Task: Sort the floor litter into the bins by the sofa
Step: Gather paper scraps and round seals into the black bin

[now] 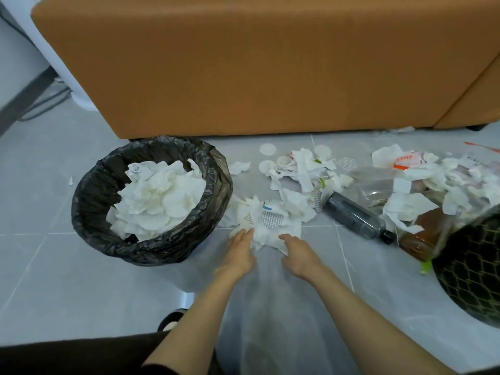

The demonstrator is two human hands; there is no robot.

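Note:
A pile of crumpled white tissues and paper scraps (266, 219) lies on the grey floor in front of me. My left hand (239, 251) touches its left edge, my right hand (299, 251) its right edge, and the fingers of both curl into the paper. A bin with a black liner (89, 190), holding white tissues and round pads, stands to the left of the pile. More paper litter (305, 166) is spread further back, with a dark plastic bottle (354, 216) and a brown bottle (420, 236) lying to the right.
An orange-brown sofa (257, 63) fills the back. A second bin with a dark netted pattern (473, 269) stands at the right edge. Clear plastic wrap and paper (433, 180) are heaped at the far right. A slipper (171, 319) shows near my left forearm.

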